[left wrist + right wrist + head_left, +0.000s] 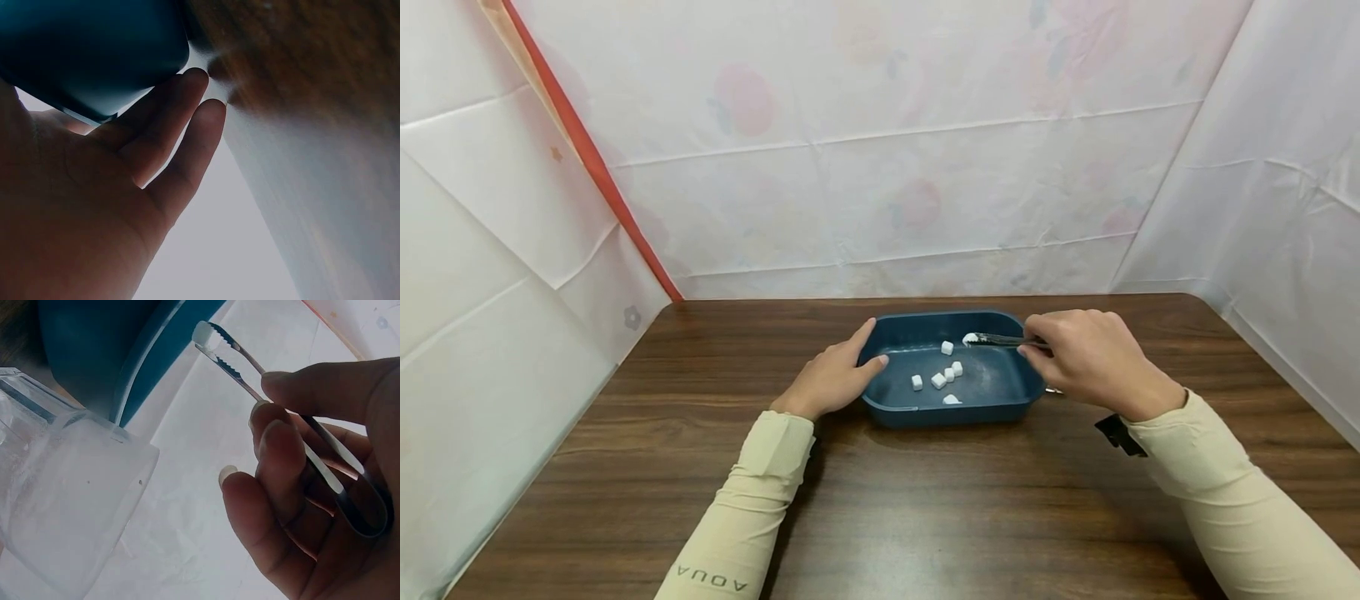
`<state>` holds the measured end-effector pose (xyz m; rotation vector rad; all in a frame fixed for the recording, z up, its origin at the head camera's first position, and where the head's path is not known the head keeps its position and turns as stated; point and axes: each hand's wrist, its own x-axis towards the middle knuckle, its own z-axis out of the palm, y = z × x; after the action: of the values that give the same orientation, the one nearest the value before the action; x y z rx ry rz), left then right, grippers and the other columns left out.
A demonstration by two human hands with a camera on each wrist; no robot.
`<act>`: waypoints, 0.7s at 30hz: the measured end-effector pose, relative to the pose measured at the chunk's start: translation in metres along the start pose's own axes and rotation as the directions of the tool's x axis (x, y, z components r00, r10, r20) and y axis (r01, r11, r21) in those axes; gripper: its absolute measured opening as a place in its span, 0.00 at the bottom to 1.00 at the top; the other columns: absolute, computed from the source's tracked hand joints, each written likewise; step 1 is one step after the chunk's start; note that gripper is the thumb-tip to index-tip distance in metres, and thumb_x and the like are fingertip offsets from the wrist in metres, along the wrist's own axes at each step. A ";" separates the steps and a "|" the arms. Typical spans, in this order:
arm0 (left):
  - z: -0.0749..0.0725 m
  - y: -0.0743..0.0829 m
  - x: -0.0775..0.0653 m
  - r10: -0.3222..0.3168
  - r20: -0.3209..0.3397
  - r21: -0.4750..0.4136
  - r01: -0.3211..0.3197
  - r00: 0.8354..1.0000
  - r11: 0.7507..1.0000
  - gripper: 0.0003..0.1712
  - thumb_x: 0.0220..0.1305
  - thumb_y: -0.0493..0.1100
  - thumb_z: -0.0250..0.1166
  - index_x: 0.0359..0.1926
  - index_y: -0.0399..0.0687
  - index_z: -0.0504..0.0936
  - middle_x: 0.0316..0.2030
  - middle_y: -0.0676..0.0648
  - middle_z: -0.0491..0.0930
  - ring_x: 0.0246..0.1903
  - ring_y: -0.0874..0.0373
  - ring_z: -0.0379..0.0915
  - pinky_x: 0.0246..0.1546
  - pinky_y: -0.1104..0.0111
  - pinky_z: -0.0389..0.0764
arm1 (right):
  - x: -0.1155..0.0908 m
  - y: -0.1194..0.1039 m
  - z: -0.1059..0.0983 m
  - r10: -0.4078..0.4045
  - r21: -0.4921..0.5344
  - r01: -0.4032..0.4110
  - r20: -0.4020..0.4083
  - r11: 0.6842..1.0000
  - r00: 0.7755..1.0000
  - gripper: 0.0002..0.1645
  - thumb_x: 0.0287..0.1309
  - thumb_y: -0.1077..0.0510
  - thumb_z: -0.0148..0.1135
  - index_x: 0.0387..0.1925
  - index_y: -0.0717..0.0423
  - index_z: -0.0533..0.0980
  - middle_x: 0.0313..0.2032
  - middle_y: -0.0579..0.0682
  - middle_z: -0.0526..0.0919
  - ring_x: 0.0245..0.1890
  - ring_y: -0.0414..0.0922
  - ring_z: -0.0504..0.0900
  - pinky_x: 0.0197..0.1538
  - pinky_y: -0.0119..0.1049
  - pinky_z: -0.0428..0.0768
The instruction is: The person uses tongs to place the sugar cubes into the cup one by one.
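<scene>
My right hand (pixel 1090 358) grips metal tongs (pixel 996 340) with serrated tips, which pinch a small white piece (pixel 202 335). The tips are over the right half of a dark blue rectangular tray (pixel 951 414). Several small white cubes, like sugar cubes (pixel 938 381), lie inside it, with a flatter white bit (pixel 952 399) near its front wall. At the tray's left end rests my left hand (pixel 831 375), its thumb over the rim. In the left wrist view, fairly straight fingers (pixel 200 134) lie at the outer wall.
A clear faceted glass (pixel 69 469) stands beside the tray in the right wrist view; the right hand mostly hides that spot in the head view. The wooden table (pixel 865 517) ends at patterned white sheeting (pixel 865 200) behind and at both sides.
</scene>
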<state>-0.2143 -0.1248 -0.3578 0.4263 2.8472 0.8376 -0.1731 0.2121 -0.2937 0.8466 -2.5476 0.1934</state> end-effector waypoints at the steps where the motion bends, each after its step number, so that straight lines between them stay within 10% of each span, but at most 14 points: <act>1: 0.000 0.000 0.000 0.000 0.000 -0.001 0.000 1.000 1.000 0.44 0.74 0.64 0.51 0.81 0.61 0.44 0.75 0.46 0.59 0.70 0.43 0.60 0.65 0.43 0.64 | 0.000 0.000 0.000 0.000 -0.003 0.000 -0.007 1.000 1.000 0.15 0.58 0.58 0.69 0.21 0.44 0.72 0.15 0.37 0.64 0.14 0.36 0.62 0.16 0.34 0.59; 21: 0.000 -0.002 0.000 0.007 -0.003 0.004 -0.007 1.000 1.000 0.43 0.74 0.64 0.51 0.81 0.62 0.44 0.75 0.47 0.58 0.70 0.43 0.59 0.66 0.43 0.63 | -0.002 0.011 -0.012 0.073 -0.068 -0.083 -0.137 0.994 0.988 0.04 0.54 0.56 0.69 0.27 0.47 0.80 0.17 0.39 0.76 0.14 0.41 0.71 0.15 0.47 0.68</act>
<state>-0.2149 -0.1260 -0.3586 0.4364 2.8519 0.8346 -0.1737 0.2257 -0.2839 0.6829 -2.4474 0.1740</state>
